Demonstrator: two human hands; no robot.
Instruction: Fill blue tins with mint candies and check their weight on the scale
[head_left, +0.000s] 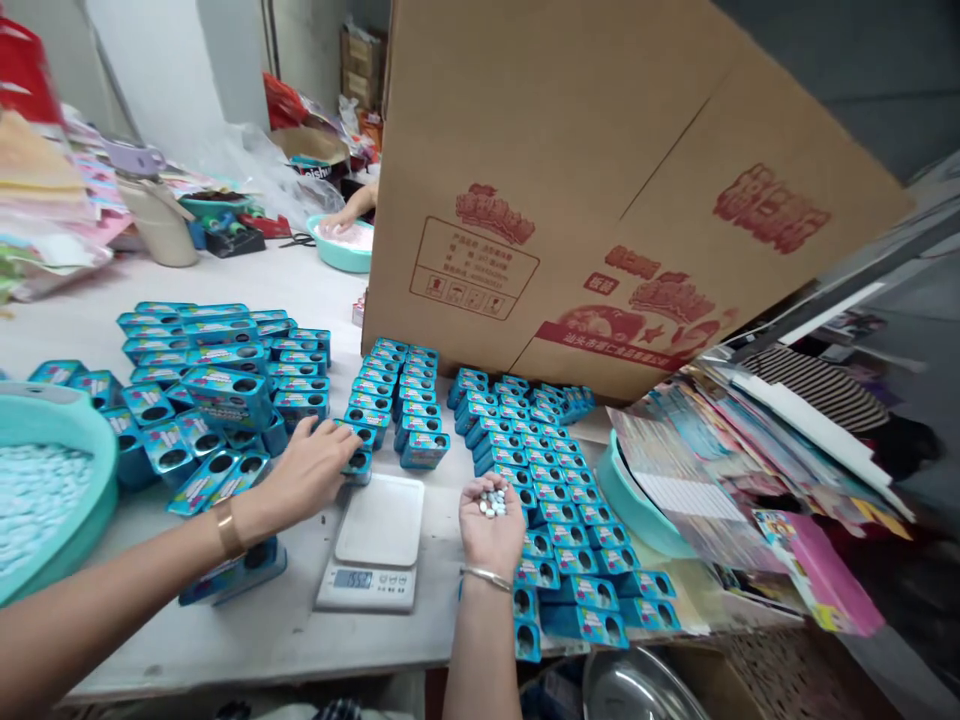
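Note:
My left hand (311,470) reaches over the near end of a row of blue boxes. Its fingers are on the nearest blue box (358,466), which has a dark round window on top. My right hand (489,535) is turned palm up, with its fingers curled around a small heap of pale blue and white tablets (493,501). Between the hands lies a white digital scale (379,522) with nothing on its pan and its display lit. A turquoise basin (101,440) at the left holds many pale blue tablets.
Rows of blue boxes (547,490) stand right of the scale, and a stack of them (225,345) at left. A large cardboard carton (570,120) blocks the back. Behind it, another person's hand (346,218) is in a basin. Papers (750,440) pile up at right.

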